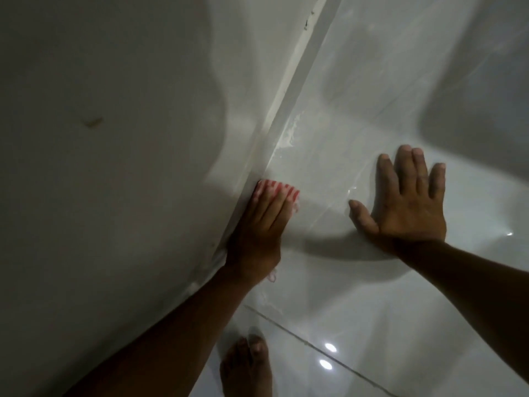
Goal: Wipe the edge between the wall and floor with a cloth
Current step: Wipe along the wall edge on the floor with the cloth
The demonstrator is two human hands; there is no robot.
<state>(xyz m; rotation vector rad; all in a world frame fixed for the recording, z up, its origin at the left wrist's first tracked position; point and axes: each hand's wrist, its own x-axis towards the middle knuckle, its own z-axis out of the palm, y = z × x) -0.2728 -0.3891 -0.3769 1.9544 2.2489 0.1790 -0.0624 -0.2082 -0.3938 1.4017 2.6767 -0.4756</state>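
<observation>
Most of the cloth [279, 190] lies hidden under the left hand [257, 233]; only its striped far end and a near scrap show. Both forearms and a bare foot [246, 368] are cut off by the near edge. The foot is blurred.

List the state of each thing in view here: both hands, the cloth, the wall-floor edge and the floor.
Left hand: flat on the cloth, pressing it against the edge.
Right hand: empty, fingers spread, palm on the floor.
Cloth: red-and-white striped, mostly under the left hand.
Edge: whitish residue beside it ahead of the cloth.
Floor: glossy tiles, reflecting lights.
</observation>
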